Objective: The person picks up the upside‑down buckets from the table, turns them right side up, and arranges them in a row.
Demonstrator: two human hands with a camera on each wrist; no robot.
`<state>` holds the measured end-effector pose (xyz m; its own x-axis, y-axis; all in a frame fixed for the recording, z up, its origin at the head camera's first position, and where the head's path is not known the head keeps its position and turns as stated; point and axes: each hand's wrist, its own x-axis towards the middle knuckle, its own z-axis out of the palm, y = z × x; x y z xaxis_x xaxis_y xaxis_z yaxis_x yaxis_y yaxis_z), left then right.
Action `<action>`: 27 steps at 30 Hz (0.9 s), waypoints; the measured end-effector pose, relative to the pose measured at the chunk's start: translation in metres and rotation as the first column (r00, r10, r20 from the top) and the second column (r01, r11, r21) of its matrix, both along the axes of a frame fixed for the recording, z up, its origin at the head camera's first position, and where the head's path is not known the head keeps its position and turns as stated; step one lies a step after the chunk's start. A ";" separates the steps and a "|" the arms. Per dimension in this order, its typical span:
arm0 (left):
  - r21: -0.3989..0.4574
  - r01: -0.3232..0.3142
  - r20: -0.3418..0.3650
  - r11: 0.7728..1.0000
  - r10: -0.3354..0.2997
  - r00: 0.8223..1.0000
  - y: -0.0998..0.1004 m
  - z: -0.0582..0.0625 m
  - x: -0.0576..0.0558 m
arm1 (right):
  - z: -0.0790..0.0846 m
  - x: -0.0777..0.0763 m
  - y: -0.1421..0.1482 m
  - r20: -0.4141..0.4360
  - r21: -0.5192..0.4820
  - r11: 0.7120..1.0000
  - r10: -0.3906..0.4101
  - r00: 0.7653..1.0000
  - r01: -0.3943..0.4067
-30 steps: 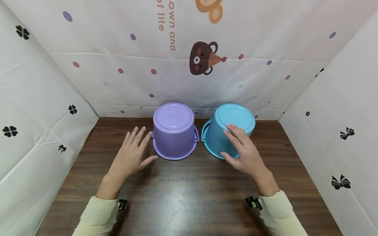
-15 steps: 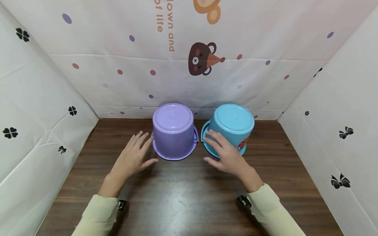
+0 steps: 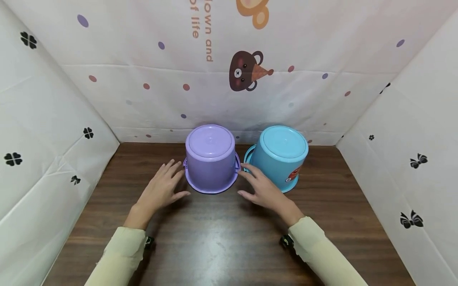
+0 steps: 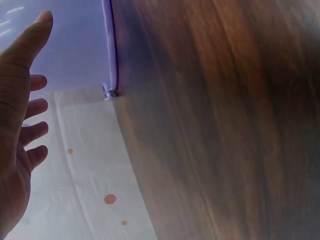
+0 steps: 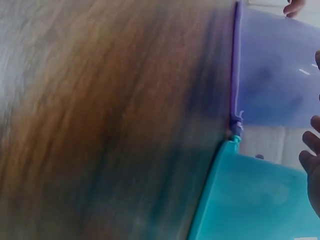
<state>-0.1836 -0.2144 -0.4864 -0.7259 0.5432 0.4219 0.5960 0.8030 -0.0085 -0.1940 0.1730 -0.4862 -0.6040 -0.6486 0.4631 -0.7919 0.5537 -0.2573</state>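
By the table's (image 3: 214, 246) back edge stand an upturned purple bucket (image 3: 211, 172) and, just right, an upturned light-blue bucket (image 3: 277, 165). Left hand (image 3: 160, 188) and right hand (image 3: 264, 191) flank the purple one, fingers (image 3: 175, 176) loosely spread, gripping nothing.

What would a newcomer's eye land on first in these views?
Two upturned buckets at the back of the dark wooden table: a purple bucket near the middle and a turquoise bucket to its right. Next, the open hands flanking the purple one, left hand on one side, right hand on the other. Above, on the white backdrop, a brown bear's face is printed sideways.
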 end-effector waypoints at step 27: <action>0.002 -0.037 0.230 0.999 0.036 0.973 -0.002 -0.020 -0.024 | -0.024 -0.022 -0.018 0.194 0.249 0.966 -0.114 0.974 0.063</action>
